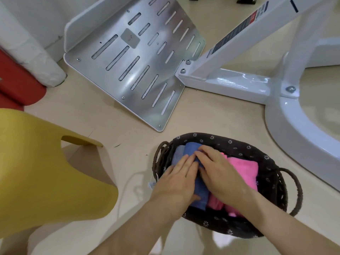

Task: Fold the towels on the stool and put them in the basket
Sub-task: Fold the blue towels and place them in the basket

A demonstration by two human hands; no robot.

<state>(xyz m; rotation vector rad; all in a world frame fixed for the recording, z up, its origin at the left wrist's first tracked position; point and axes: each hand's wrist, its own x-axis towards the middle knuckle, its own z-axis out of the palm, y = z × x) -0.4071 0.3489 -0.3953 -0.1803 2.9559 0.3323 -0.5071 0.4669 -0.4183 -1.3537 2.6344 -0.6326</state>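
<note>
Hands flat inside the basket [239, 144]: left hand [176, 179] and right hand [220, 173] pressing the blue towel [200, 192], each grip released, fingers spread. Pink towel [244, 170] just beside it; yellow stool [46, 172] bare.

I see both hands low in the frame, flat inside the dark flower-print basket [239, 144]: my left hand [176, 178] and right hand [220, 173] press side by side on a folded blue towel [191, 148], with a pale grey-blue towel [177, 155] at its left and a pink towel [244, 170] at its right. The yellow stool [42, 168] fills the left edge, and a slotted metal plate [132, 57] on a white frame [239, 81] lies across the top
</note>
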